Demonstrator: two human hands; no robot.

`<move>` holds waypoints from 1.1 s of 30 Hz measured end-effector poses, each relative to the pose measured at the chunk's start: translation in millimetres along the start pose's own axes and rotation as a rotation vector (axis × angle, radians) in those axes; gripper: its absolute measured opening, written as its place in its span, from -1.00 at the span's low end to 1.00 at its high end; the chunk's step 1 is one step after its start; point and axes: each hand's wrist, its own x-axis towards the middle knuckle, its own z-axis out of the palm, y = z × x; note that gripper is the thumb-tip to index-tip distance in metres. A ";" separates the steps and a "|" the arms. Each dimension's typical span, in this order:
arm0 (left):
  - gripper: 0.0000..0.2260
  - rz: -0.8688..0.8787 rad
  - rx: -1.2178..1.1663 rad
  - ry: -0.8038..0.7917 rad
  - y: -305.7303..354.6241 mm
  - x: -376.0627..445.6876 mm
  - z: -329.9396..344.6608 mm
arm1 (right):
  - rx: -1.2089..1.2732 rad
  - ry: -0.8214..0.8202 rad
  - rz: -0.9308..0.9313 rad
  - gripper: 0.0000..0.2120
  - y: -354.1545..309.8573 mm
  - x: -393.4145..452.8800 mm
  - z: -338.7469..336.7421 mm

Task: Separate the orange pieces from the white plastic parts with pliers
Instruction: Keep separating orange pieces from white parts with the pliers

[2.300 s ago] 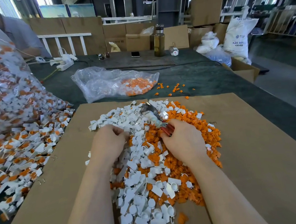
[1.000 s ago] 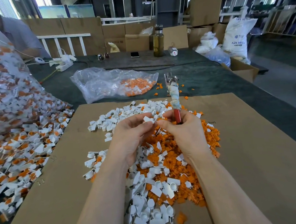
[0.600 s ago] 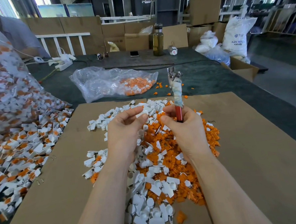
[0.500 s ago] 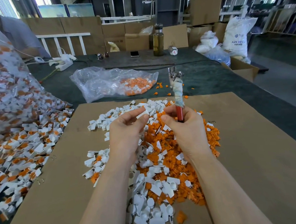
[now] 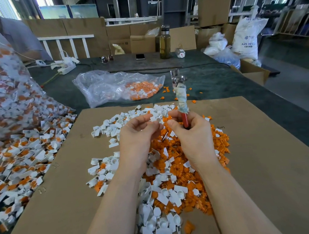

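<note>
My right hand (image 5: 193, 134) grips the pliers (image 5: 181, 99) by their red, cloth-wrapped handle, jaws pointing up and away. My left hand (image 5: 136, 136) is raised beside it, fingers curled, pinching a small white plastic part (image 5: 154, 119) at the fingertips. Under both hands a mixed heap of separated white parts (image 5: 114, 124) and orange pieces (image 5: 178, 157) lies on a cardboard sheet (image 5: 261, 164).
At the left lie unsorted white-and-orange parts (image 5: 20, 157) spilling from a big clear bag (image 5: 5, 93). A smaller clear bag with orange pieces (image 5: 123, 86) sits behind the cardboard. Bottle (image 5: 164, 44), phone (image 5: 140, 56), power strip (image 5: 65, 67) and boxes stand at the table's far edge. A person's sleeve (image 5: 17, 38) shows far left.
Both hands lifted off the heap. The pliers swung from lying low over the pile to upright in my right hand. My left hand now pinches a white part beside them.
</note>
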 end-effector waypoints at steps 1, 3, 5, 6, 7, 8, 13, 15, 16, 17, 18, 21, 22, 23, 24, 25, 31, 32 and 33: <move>-0.85 -0.012 0.006 -0.008 -0.4 -0.7 0.8 | -0.014 0.005 -0.006 -0.79 -0.2 -0.3 0.3; -0.87 -0.027 0.016 -0.013 -1.0 -2.0 2.1 | -0.053 0.020 -0.018 -0.80 -0.2 -0.6 0.4; -0.90 -0.034 0.008 -0.009 -0.7 -3.5 3.3 | -0.123 0.039 -0.036 -0.84 0.0 -0.9 0.5; -0.91 -0.034 -0.001 -0.008 -0.2 -4.4 3.9 | -0.163 0.046 -0.045 -0.88 0.1 -1.2 0.9; -0.92 -0.032 -0.005 -0.006 0.3 -5.0 4.5 | -0.202 0.052 -0.053 -0.93 -0.1 -1.5 1.1; -0.93 -0.029 -0.004 -0.001 0.6 -5.3 5.1 | -0.241 0.059 -0.067 -0.95 -0.2 -2.1 1.4; -0.94 -0.009 0.042 0.021 2.9 -6.3 6.6 | -0.357 0.088 -0.109 -0.92 -0.8 -4.1 3.0; -0.93 0.017 0.089 0.043 2.8 -6.0 6.7 | -0.380 0.097 -0.110 -0.92 -1.2 -4.2 3.4; -0.93 0.039 0.130 0.056 2.6 -5.6 6.7 | -0.393 0.103 -0.118 -0.92 -1.4 -4.3 3.7; -0.93 0.065 0.183 0.069 2.4 -5.1 7.0 | -0.404 0.111 -0.128 -0.92 -1.7 -4.5 3.8; -0.93 0.091 0.238 0.080 2.5 -5.0 7.3 | -0.410 0.118 -0.137 -0.90 -2.0 -4.7 4.0; -0.91 0.162 0.357 0.098 3.1 -6.6 7.8 | -0.416 0.122 -0.131 -0.91 -1.8 -4.3 4.0; -0.90 0.181 0.382 0.098 3.5 -7.4 7.6 | -0.418 0.117 -0.124 -0.91 -1.6 -4.0 4.0; -0.89 0.196 0.400 0.096 3.9 -7.9 7.3 | -0.417 0.113 -0.119 -0.91 -1.4 -4.0 4.0; -0.89 0.205 0.409 0.092 4.3 -8.1 7.2 | -0.411 0.110 -0.115 -0.91 -1.5 -3.8 3.9; -0.88 0.210 0.413 0.087 4.4 -7.8 7.1 | -0.403 0.107 -0.113 -0.91 -1.9 -3.8 3.6; -0.85 0.248 0.432 0.059 4.5 -6.3 5.4 | -0.404 0.082 -0.083 -0.87 -1.9 -2.5 2.1; -0.85 0.254 0.436 0.055 4.4 -6.1 4.8 | -0.406 0.078 -0.079 -0.86 -1.4 -2.3 2.0; -0.85 0.260 0.441 0.050 4.2 -5.6 4.4 | -0.405 0.075 -0.074 -0.86 -1.2 -2.2 1.9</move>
